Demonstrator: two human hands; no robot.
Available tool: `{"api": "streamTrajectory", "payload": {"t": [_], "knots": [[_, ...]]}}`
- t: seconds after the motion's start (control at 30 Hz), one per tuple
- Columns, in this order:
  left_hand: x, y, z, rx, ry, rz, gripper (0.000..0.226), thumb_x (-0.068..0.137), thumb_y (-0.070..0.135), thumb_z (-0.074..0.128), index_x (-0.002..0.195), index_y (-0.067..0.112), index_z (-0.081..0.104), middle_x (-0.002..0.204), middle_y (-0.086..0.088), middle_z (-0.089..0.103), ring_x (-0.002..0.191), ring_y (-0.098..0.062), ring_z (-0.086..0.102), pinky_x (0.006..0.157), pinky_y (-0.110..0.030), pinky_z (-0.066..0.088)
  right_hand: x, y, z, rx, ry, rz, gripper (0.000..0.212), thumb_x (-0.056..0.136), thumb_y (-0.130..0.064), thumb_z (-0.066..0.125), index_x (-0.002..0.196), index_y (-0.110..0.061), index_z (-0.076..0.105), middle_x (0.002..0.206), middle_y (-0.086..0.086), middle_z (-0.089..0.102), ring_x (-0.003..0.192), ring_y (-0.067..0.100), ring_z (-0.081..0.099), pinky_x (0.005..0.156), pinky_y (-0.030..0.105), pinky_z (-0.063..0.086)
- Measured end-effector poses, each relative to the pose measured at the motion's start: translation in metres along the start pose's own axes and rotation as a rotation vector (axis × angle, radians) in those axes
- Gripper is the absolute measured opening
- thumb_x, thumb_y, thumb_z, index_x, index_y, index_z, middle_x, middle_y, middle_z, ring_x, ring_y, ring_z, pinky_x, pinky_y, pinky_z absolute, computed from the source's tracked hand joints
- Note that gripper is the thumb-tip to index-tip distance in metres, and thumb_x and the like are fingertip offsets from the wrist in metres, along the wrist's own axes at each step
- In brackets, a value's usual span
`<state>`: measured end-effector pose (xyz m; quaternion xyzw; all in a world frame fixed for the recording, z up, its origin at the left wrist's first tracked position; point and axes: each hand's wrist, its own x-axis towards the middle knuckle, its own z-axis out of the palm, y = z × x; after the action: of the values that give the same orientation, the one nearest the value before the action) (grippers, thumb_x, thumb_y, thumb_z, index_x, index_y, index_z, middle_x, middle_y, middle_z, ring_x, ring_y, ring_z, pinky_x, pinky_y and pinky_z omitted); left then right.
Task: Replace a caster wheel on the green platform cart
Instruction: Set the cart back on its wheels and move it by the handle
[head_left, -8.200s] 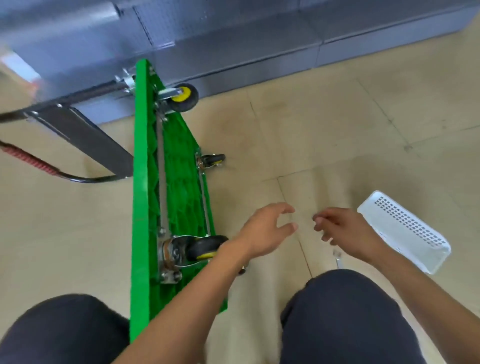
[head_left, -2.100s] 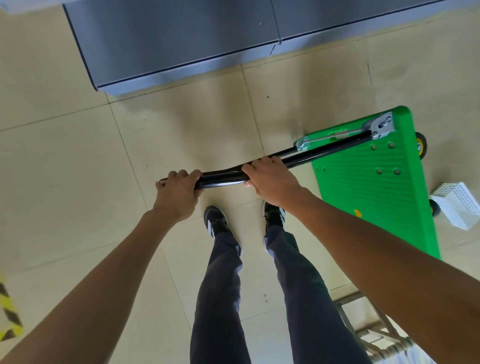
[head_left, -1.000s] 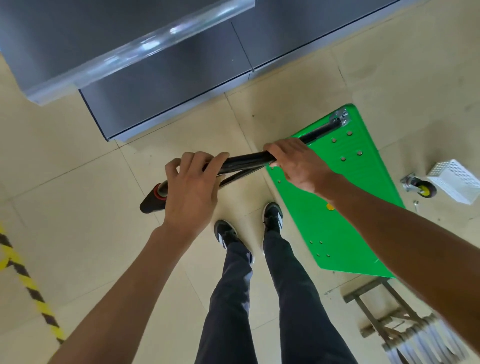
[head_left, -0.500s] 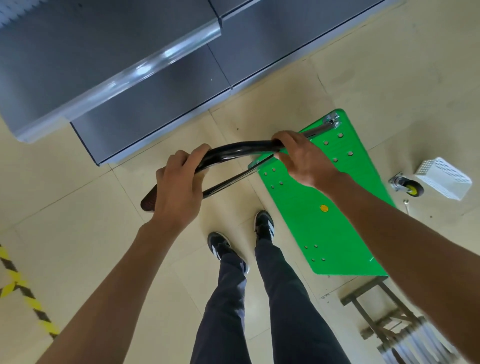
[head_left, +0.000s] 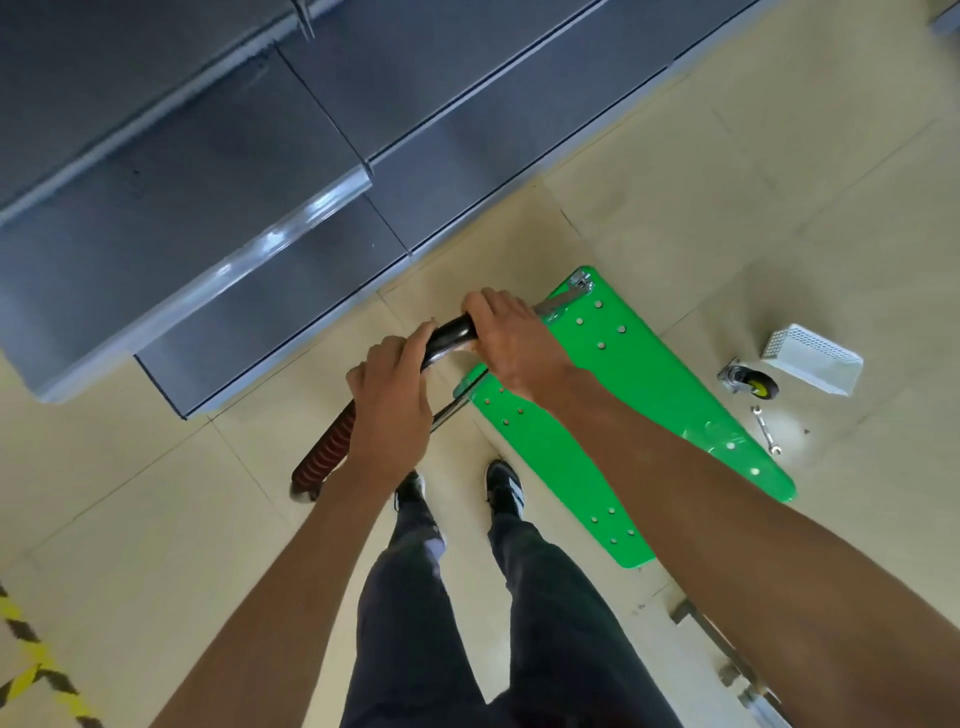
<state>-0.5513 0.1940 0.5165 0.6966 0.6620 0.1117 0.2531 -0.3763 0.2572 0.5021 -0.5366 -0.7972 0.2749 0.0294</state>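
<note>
The person stands on the tiled floor (head_left: 156, 519) and looks down past both arms; the green platform cart (head_left: 639, 395) sits deck-up on the floor just to the right of the feet, its flat green top dotted with pale bolt heads. The cart's black handle (head_left: 452, 332) rises from the near end of the deck; the left hand (head_left: 389, 405) curls its grip round the bar beside the ribbed red sleeve (head_left: 324, 457) at the handle's end, and the right hand (head_left: 511, 343) wraps its grip over the bar just beside the left, nearer the silver hinge bracket (head_left: 582, 283) at the deck's corner. A loose caster wheel (head_left: 748, 382), black with a yellow hub and a metal mounting plate, lies on the floor to the right of the cart, apart from it; just beside the wheel stands a white perforated basket (head_left: 810, 358); a small wrench (head_left: 766, 428) lies on the tiles near the wheel, between it and the cart's edge. Grey metal cabinets (head_left: 260, 182) fill the upper left; yellow-and-black hazard tape (head_left: 31, 670) crosses the lower left corner; a metal frame (head_left: 727, 654) shows at the lower right, partly hidden by the right arm.
</note>
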Motion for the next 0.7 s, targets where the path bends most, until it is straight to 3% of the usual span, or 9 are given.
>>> {"api": "streamTrajectory", "payload": {"t": [0.13,0.27,0.4,0.57,0.7], "knots": [[0.006,-0.010,-0.003,0.023,0.032,0.024,0.054,0.090,0.004,0.064,0.138,0.017,0.044,0.114,-0.006,0.060,0.106,-0.025,0.056,0.093,-0.051,0.043,0.009,0.018,-0.012,0.055,0.045,0.091,0.015,0.102,-0.017,0.051,0.110,-0.006,0.049,0.106,0.016,0.056,0.094,0.032,0.052,0.087,0.041,0.042],[0.025,-0.013,-0.006,-0.028,-0.026,0.093,0.045,0.100,0.025,0.053,0.143,0.020,0.040,0.110,-0.004,0.059,0.101,-0.020,0.056,0.087,-0.045,0.048,0.009,0.029,-0.028,0.132,0.072,0.174,0.031,0.105,-0.033,0.038,0.109,-0.004,0.048,0.102,0.014,0.054,0.088,0.025,0.047,0.078,0.038,0.038],[0.044,-0.014,-0.009,-0.048,-0.111,0.137,0.052,0.099,0.038,0.051,0.147,0.021,0.037,0.117,-0.004,0.059,0.104,-0.020,0.055,0.086,-0.042,0.048,0.008,0.047,-0.040,0.190,0.133,0.310,0.023,0.102,-0.017,0.051,0.118,0.000,0.048,0.113,0.016,0.053,0.097,0.029,0.049,0.080,0.040,0.039],[0.050,-0.008,-0.012,0.036,-0.163,0.252,0.058,0.095,0.033,0.058,0.147,0.018,0.036,0.114,-0.002,0.057,0.101,-0.017,0.054,0.082,-0.037,0.049,0.002,0.077,-0.049,0.208,0.117,0.387,0.021,0.101,-0.013,0.050,0.121,-0.006,0.046,0.113,0.013,0.055,0.096,0.027,0.051,0.078,0.035,0.040],[0.052,0.003,-0.010,0.055,-0.175,0.248,0.059,0.095,0.030,0.060,0.147,0.016,0.036,0.114,-0.005,0.058,0.098,-0.017,0.055,0.078,-0.034,0.051,0.015,0.081,-0.048,0.237,0.124,0.435,0.022,0.101,-0.010,0.047,0.122,-0.007,0.047,0.115,0.014,0.057,0.090,0.022,0.049,0.077,0.034,0.040]]}}
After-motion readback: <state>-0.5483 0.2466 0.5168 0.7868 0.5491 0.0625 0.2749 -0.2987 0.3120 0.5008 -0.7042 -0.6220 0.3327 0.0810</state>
